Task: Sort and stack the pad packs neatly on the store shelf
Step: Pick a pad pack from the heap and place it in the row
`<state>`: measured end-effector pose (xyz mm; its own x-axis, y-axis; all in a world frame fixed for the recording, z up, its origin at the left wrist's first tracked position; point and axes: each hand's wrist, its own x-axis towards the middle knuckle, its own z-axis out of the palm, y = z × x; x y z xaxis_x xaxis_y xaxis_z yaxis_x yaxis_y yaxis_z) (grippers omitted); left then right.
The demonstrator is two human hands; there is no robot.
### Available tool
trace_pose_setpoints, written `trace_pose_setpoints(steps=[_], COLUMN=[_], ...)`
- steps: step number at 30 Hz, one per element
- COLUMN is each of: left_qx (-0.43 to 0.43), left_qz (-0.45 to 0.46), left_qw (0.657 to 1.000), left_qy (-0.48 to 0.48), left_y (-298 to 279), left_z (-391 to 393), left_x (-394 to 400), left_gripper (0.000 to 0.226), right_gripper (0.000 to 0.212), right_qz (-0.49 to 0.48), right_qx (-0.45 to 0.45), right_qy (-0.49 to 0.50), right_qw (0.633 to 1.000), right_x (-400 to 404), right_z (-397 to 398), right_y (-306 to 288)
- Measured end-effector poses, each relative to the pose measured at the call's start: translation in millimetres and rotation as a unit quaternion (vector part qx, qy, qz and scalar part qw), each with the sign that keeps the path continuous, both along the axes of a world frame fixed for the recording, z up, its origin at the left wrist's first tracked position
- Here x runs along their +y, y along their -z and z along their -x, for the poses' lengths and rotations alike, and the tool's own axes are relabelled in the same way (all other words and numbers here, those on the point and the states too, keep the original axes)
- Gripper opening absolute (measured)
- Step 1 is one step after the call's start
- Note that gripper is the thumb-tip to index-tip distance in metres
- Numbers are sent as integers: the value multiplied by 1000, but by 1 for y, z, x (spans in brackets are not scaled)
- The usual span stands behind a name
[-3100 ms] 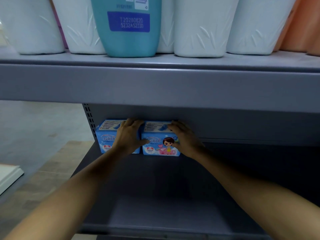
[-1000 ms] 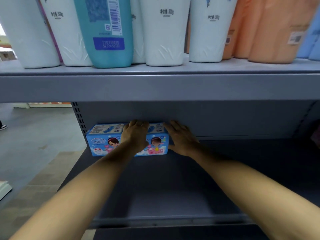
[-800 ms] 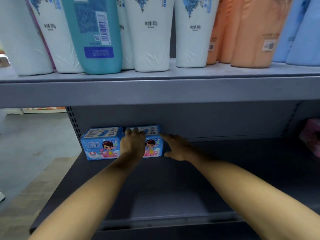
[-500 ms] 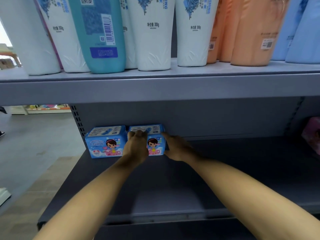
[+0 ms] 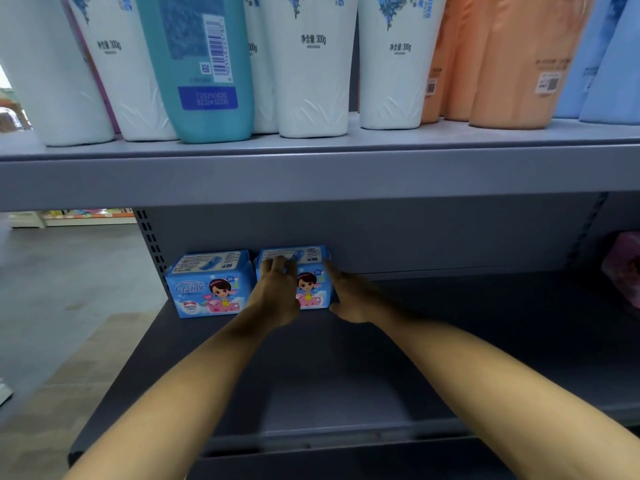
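Two blue pad packs with a cartoon girl stand side by side at the back left of the dark lower shelf (image 5: pixel 346 375). The left pad pack (image 5: pixel 207 289) stands free. My left hand (image 5: pixel 277 292) lies over the front and top of the right pad pack (image 5: pixel 311 282), fingers curled on its top edge. My right hand (image 5: pixel 349 296) presses flat against that pack's right side. Both hands hold this pack between them against the shelf's back wall.
The upper shelf (image 5: pixel 311 174) overhangs close above, carrying white, teal (image 5: pixel 201 64), orange (image 5: pixel 502 57) and pale blue bottles. A pink package (image 5: pixel 623 268) sits at the far right of the lower shelf. The perforated upright (image 5: pixel 149 240) bounds the left; floor lies beyond.
The left hand slid off the gap between the packs onto the right pack, uncovering the left pack. The right hand moved from the top to the pack's right side. The view tilted up.
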<state>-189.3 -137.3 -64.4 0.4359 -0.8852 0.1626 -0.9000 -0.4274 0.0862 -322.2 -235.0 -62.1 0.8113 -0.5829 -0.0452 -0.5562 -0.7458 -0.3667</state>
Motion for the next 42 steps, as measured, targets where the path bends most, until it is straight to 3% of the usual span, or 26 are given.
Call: trace_pose_setpoints(steps=[7,17,21,27,32,37,42], left_qx=[10,-48,-27,76,124,159,138], left_qz=[29,22,37,55,15,15,31], left_qw=[999,995,990,987,988,984,987], left_qy=[-32,-80,-135,-127,-94,-82,-76], left_y=[-2,-17,-16,1,8,10,8], left_z=[7,14,26,26,17,11,8], left_x=[-1,-2,2,13,13,10,14], left_gripper=[73,57,49,77,101,105,94], right_gripper=[95,85,84,87,89,84,80], right_qz=[-28,9,13,46,36,44,43], right_qx=[-27,-38,-39,-24,-32,-52,-66], right_qy=[-1,-4,-10,-56,-65,-62,-70], right_qw=[999,999,999,997,997,996,994], right_x=[2,-2,-3,3,9,13,17], right_z=[1,11,12,3,-4,-7,-8], right_y=[-2,-9,-8,-6,-5,-4,-2])
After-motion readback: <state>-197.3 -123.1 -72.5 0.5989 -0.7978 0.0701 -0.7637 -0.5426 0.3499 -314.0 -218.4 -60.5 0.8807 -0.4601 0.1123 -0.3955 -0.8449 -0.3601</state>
